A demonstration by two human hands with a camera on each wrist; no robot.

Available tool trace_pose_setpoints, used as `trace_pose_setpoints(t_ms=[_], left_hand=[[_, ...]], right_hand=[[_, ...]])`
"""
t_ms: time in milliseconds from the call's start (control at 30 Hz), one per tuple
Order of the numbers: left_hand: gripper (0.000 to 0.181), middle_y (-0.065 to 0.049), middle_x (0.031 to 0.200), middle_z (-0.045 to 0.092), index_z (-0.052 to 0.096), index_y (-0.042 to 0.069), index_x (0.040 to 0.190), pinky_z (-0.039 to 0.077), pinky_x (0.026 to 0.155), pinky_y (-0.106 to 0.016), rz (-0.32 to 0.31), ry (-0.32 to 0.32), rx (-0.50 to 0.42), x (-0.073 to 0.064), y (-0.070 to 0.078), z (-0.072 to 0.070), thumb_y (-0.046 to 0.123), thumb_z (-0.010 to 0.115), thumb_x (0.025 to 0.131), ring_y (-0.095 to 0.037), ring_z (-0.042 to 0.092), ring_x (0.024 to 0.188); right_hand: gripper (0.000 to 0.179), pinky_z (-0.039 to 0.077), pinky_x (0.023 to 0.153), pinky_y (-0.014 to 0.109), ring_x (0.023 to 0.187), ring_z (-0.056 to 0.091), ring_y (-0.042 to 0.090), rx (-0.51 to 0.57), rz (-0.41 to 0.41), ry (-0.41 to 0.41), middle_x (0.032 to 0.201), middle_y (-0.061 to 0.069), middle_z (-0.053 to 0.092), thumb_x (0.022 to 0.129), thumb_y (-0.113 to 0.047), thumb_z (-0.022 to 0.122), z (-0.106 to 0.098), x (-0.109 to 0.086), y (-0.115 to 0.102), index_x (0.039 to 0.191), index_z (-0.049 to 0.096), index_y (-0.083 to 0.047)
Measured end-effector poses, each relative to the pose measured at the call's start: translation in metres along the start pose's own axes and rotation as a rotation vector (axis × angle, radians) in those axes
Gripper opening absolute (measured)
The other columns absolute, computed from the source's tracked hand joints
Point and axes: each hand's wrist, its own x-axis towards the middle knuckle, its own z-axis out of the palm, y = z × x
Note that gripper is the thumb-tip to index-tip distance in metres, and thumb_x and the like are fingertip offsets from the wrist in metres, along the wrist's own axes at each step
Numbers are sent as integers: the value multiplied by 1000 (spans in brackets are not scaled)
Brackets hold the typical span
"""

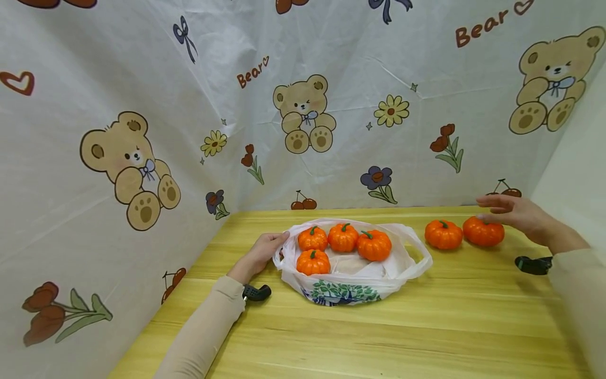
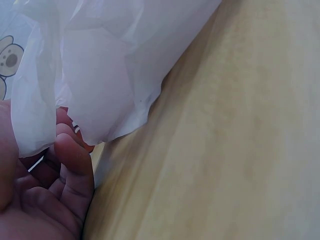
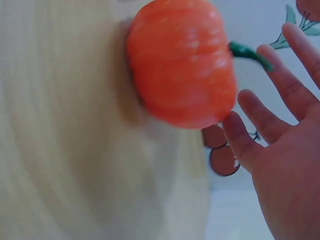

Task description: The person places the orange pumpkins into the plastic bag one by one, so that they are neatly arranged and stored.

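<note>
A white plastic bag (image 1: pixel 347 292) with a green tree print lies spread open on the table, holding several small orange pumpkins (image 1: pixel 343 238). At its left side my left hand (image 1: pixel 259 255) pinches the bag's edge by the handle; in the left wrist view the curled fingers (image 2: pixel 74 157) grip the thin white plastic (image 2: pixel 100 75). To the right of the bag sit two more pumpkins, one nearer the bag (image 1: pixel 443 235) and one farther right (image 1: pixel 483 231). Over the farther pumpkin hovers my right hand (image 1: pixel 527 220), its fingers spread beside the green stem (image 3: pixel 247 54) in the right wrist view.
The wooden table (image 1: pixel 331 342) stretches in front of the bag. A white cloth (image 1: pixel 307 179) printed with bears and flowers hangs behind and to the left, and a plain pale wall (image 1: pixel 577 189) stands at the right. Dark wrist-worn devices (image 1: pixel 257 292) sit on both wrists.
</note>
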Motion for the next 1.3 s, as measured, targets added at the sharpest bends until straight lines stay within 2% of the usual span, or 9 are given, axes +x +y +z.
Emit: trace_pose_setpoints(t_ms=[133, 233, 300, 500, 667, 800, 933, 1167, 1300], left_hand=[[50, 2, 85, 68, 74, 3, 120, 54, 67, -21, 0, -2, 2, 1, 0, 0, 48, 60, 103, -9, 64, 75], [49, 2, 86, 68, 74, 3, 120, 54, 68, -21, 0, -3, 1, 2, -1, -1, 47, 60, 103, -9, 64, 75], [49, 2, 85, 68, 74, 3, 119, 54, 67, -21, -1, -3, 1, 1, -1, -1, 47, 60, 103, -9, 64, 75], [49, 2, 86, 69, 74, 3, 119, 54, 67, -21, 7, 3, 6, 0, 1, -1, 47, 60, 103, -8, 64, 75], [49, 2, 86, 69, 74, 4, 120, 54, 68, -21, 0, -3, 6, 0, 0, 0, 47, 60, 103, -9, 64, 76], [48, 2, 86, 68, 74, 4, 121, 54, 68, -21, -4, -2, 3, 0, 0, 0, 47, 60, 104, -10, 64, 76], [49, 2, 87, 69, 74, 3, 122, 54, 68, -21, 0, 2, 0, -1, 1, 0, 46, 60, 104, -10, 64, 76], [48, 2, 87, 69, 73, 3, 123, 55, 68, -22, 5, -3, -7, -1, 1, -1, 45, 60, 104, -9, 65, 75], [48, 1, 88, 69, 73, 3, 121, 55, 68, -22, 9, -2, -2, -2, 1, 0, 45, 60, 104, -9, 65, 76]], right_hand=[[41, 53, 99, 40, 129, 54, 21, -24, 18, -7, 107, -47, 44, 104, -30, 62, 2, -1, 13, 142, 47, -25], [36, 49, 81, 16, 104, 52, -17, -2, 14, 4, 109, -48, 46, 104, -28, 62, 5, -3, 21, 136, 46, -37], [37, 50, 78, 15, 98, 49, -25, 39, -8, 21, 110, -47, 48, 104, -23, 63, 8, -3, 26, 132, 47, -41], [41, 45, 79, 11, 104, 43, -20, 61, -37, 60, 120, -37, 50, 102, -20, 66, 16, -4, 36, 129, 48, -46], [46, 35, 83, 11, 133, 35, 28, 22, 35, 14, 159, 20, 30, 103, -31, 63, 21, -3, 41, 142, 41, -42], [57, 36, 112, 41, 138, 21, 51, 24, 79, -14, 161, 39, 15, 103, -35, 62, 23, -2, 42, 152, 33, -35], [71, 20, 110, 77, 140, 17, 60, 33, 79, -22, 159, 44, 11, 102, -35, 64, 23, -3, 42, 160, 26, -20], [68, 35, 104, 57, 135, 27, 55, -3, 97, -7, 158, 43, 19, 102, -37, 65, 23, -6, 41, 158, 28, -25], [61, 35, 96, 38, 123, 42, 28, -26, 110, 11, 157, 40, 26, 102, -39, 65, 20, -6, 44, 152, 31, -39]])
